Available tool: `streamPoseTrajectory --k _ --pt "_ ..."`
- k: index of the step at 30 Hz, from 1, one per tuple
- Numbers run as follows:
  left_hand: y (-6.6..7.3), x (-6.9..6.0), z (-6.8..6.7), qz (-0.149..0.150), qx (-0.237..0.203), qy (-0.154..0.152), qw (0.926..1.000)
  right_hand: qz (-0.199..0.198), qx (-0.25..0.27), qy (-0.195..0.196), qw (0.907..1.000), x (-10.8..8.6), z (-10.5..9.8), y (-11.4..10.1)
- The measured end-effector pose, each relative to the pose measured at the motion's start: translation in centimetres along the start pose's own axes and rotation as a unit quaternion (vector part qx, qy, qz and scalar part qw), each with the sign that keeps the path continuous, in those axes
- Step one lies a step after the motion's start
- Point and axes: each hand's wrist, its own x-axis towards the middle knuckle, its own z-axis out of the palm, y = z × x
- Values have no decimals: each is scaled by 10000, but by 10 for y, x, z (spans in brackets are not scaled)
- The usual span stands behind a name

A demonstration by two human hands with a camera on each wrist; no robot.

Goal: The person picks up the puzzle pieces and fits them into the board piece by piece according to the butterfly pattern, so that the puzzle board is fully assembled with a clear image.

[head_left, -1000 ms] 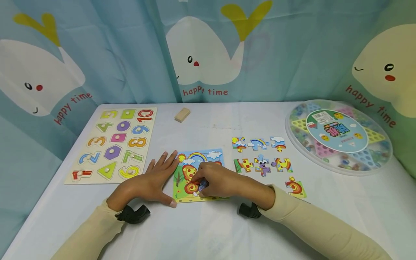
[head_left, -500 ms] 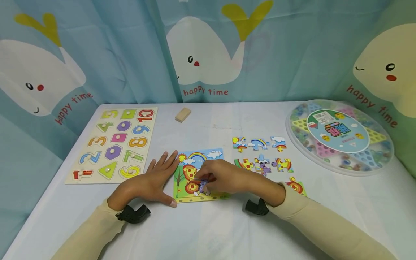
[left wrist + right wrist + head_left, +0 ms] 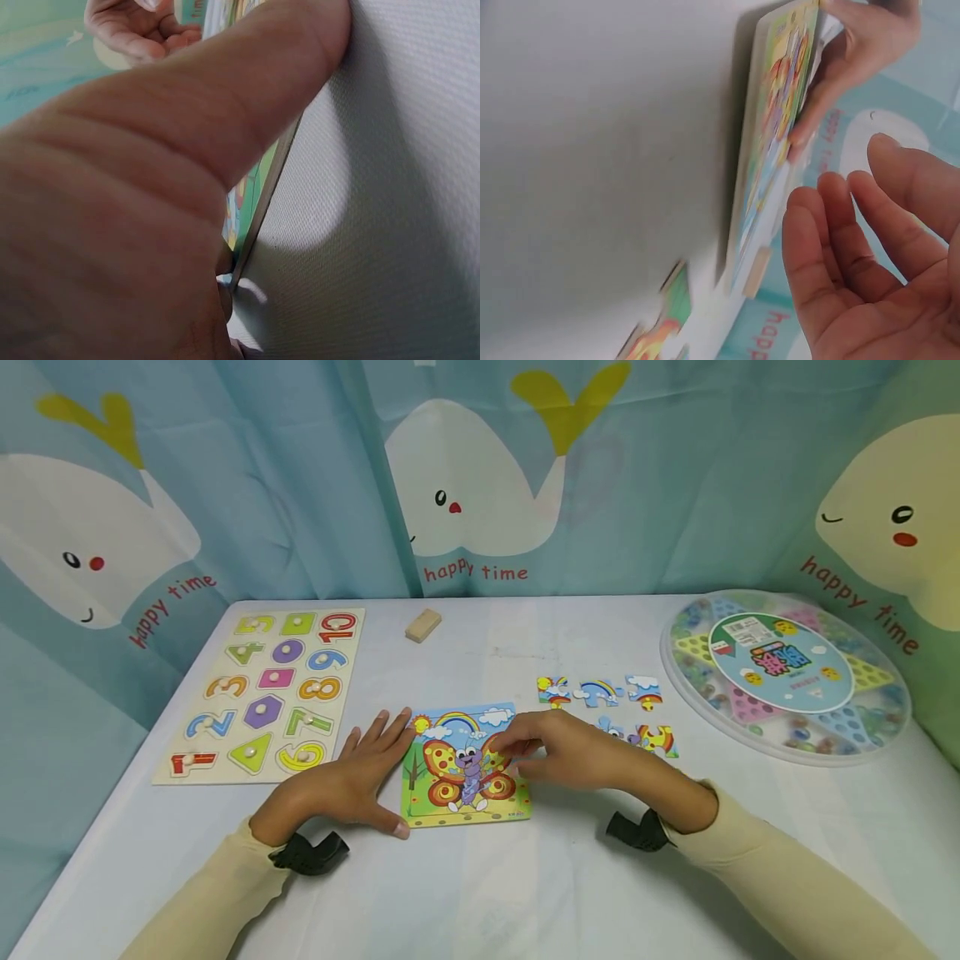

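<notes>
A butterfly puzzle board [image 3: 468, 777] lies on the table, its purple butterfly showing whole apart from the upper right, where fingers overlap it. My left hand [image 3: 348, 785], fingers spread, rests along the board's left edge; in the left wrist view its thumb [image 3: 247, 90] lies by that edge. Over the board's right side hovers my right hand [image 3: 577, 752], fingers loosely bent. In the right wrist view nothing lies between its fingers [image 3: 804, 255] and thumb. Loose puzzle pieces sit to the right, among them a rainbow piece [image 3: 597, 693] and a red-yellow wing piece [image 3: 657, 741]. My right hand and forearm hide others.
A number-and-shape peg board [image 3: 262, 710] lies at the left. Further back is a small wooden block [image 3: 423, 625]. A round clear case [image 3: 783, 677] with marbles stands at the back right. A whale-print curtain [image 3: 480, 477] hangs behind the table.
My right hand has drawn back rightward from the middle of the board, uncovering the butterfly's purple body. It now covers some loose pieces. My left hand has stayed in place.
</notes>
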Motion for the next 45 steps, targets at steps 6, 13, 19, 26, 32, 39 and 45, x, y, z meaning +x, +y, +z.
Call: streamPoseTrajectory --k 6,13,19,26,32,39,45 --pt "1 0 0 -59 -17 -27 10000 127 87 94 9998 -13 -6 9" --pt "0 0 1 -82 -3 5 10000 352 -160 -63 9992 -29 -11 18" --pt "-1 1 1 -58 37 36 10000 444 -225 208 9985 -48 -25 23" --pt "0 1 1 -56 18 34 10000 561 -405 269 9972 -74 -41 35" --pt "1 1 0 -59 6 29 10000 487 -647 584 9950 -96 -52 45" --pt "2 0 0 -43 25 23 10000 634 -1003 1018 9877 -124 -59 53" --pt "2 0 -1 -40 46 20 10000 711 -1449 1188 9797 -143 -64 64"
